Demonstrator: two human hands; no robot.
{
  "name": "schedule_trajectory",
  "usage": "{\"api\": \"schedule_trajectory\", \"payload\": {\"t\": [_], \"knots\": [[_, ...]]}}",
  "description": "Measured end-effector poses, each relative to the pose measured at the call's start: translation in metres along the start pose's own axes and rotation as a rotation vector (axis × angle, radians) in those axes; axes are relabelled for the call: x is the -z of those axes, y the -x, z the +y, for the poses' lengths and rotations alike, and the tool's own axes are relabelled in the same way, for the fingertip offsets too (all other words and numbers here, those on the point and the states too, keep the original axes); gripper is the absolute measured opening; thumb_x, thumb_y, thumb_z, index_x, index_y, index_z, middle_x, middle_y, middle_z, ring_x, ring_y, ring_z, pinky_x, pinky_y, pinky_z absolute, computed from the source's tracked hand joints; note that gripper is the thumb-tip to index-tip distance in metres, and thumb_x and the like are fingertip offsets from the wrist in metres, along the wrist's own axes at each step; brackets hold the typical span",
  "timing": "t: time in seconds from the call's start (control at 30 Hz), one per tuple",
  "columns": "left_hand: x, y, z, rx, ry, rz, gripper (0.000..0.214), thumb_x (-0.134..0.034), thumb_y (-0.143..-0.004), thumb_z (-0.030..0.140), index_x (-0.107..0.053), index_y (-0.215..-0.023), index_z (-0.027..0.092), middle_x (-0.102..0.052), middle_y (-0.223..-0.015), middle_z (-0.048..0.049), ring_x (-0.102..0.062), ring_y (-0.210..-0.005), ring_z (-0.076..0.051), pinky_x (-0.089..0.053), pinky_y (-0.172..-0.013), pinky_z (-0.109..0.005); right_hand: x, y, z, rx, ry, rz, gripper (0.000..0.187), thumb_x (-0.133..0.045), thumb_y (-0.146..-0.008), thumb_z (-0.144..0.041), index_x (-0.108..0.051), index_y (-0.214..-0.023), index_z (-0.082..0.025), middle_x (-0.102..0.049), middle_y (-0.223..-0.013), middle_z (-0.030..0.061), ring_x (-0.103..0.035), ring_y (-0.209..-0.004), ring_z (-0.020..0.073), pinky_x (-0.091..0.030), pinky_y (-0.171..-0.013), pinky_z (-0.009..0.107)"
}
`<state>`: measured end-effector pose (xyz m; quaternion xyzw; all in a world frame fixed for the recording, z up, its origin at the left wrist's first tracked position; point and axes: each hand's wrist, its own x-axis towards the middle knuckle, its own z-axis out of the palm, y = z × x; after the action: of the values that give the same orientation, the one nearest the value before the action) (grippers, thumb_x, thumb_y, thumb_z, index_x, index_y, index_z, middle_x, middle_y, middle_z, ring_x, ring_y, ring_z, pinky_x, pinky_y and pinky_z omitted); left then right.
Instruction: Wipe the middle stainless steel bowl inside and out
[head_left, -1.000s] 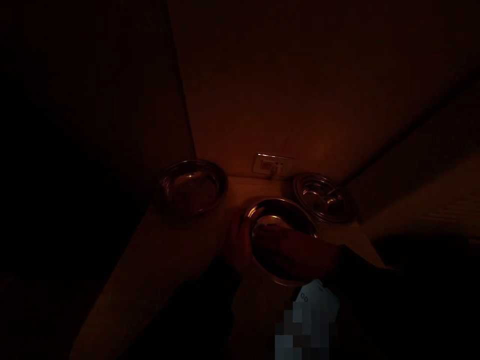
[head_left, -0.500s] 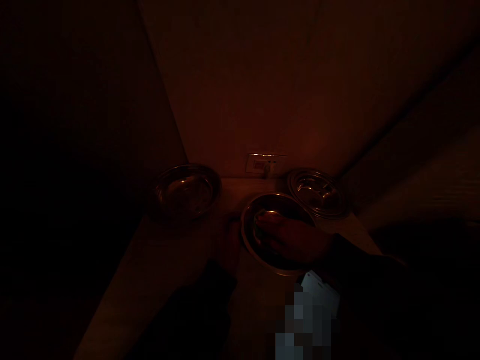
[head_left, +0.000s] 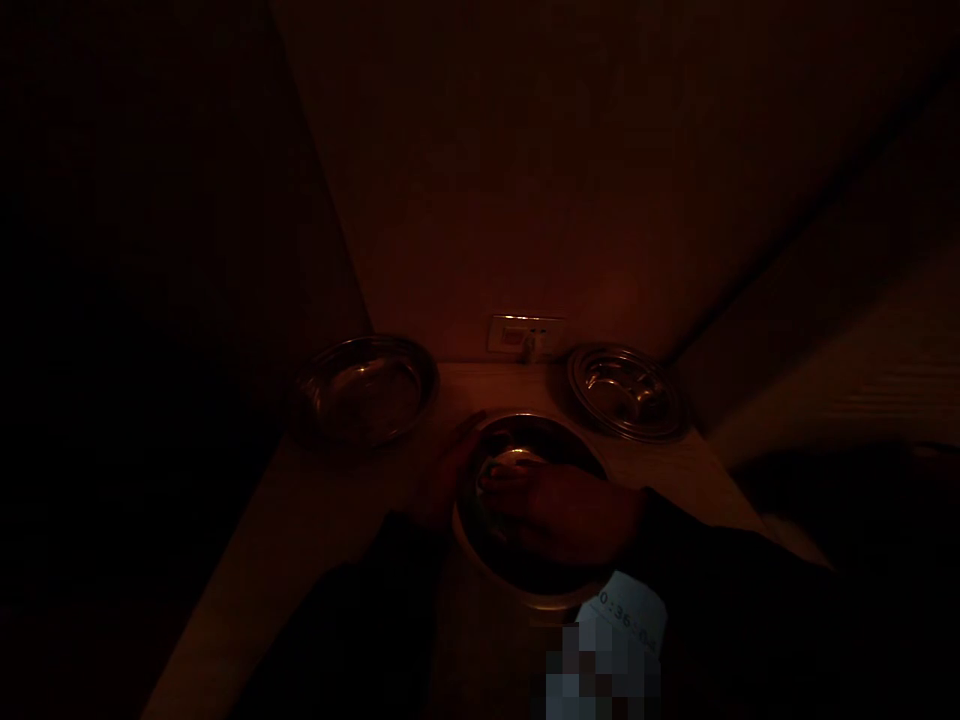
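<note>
The scene is very dark. A steel plate [head_left: 544, 435] is in front of me over a pale counter [head_left: 300, 520]. My left hand [head_left: 442, 480] grips the plate's left rim, fingers curled round it. My right hand [head_left: 559, 505] lies inside the plate with its fingers pressed onto something pale and small, which I cannot make out. Both sleeves are dark.
A round steel plate [head_left: 364, 385] rests at the back left and a compartmented steel plate [head_left: 626, 390] at the back right. A wall socket [head_left: 525, 333] sits between them on the back wall. A pale tag [head_left: 626, 615] hangs near my chest.
The plate and both hands have come lower and nearer to me. My right hand has shifted left inside the plate.
</note>
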<state>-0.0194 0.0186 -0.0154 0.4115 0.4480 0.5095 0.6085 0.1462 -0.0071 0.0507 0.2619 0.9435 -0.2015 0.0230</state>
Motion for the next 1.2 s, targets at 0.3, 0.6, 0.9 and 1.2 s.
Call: {"api": "schedule_trajectory", "payload": {"t": [0.3,0.6,0.9,1.2], "knots": [[-0.009,0.019,0.01,-0.048,-0.241,0.14,0.037,-0.045,-0.085,0.033,-0.066,-0.11,0.016,-0.066,-0.121,-0.0084,-0.057,-0.116,-0.022,-0.036,-0.106,-0.037,-0.01,-0.01,-0.012,-0.259,0.187,0.067,0.04,-0.046,-0.089,-0.02,-0.055,-0.126,-0.007,-0.055,-0.133,0.0183,-0.054,-0.12,0.0287,-0.042,-0.103,0.043],[-0.019,0.024,0.006,-0.057,-0.171,0.25,0.037,-0.043,-0.086,0.03,-0.065,-0.11,0.014,-0.064,-0.123,-0.0104,-0.056,-0.117,-0.023,-0.037,-0.105,-0.035,-0.012,-0.011,-0.007,-0.243,0.204,0.082,0.037,-0.046,-0.09,-0.019,-0.057,-0.124,-0.008,-0.057,-0.131,0.0166,-0.053,-0.121,0.0261,-0.041,-0.104,0.039],[-0.021,0.028,0.007,-0.03,-0.134,0.285,0.036,-0.044,-0.085,0.03,-0.064,-0.109,0.014,-0.063,-0.124,-0.0109,-0.055,-0.118,-0.024,-0.036,-0.105,-0.036,-0.002,-0.01,-0.004,-0.318,0.23,0.032,0.033,-0.044,-0.091,-0.022,-0.058,-0.118,-0.01,-0.061,-0.124,0.0181,-0.061,-0.109,0.0269,-0.05,-0.091,0.038],[-0.011,0.022,0.016,0.022,-0.111,0.36,0.017,-0.05,-0.071,0.025,-0.065,-0.075,0.018,-0.07,-0.086,-0.0046,-0.062,-0.091,-0.022,-0.047,-0.086,-0.034,-0.001,-0.002,0.01,-0.34,0.212,0.037,0.033,-0.042,-0.091,-0.018,-0.056,-0.12,-0.01,-0.06,-0.124,0.0171,-0.06,-0.111,0.0263,-0.05,-0.09,0.037]]}}
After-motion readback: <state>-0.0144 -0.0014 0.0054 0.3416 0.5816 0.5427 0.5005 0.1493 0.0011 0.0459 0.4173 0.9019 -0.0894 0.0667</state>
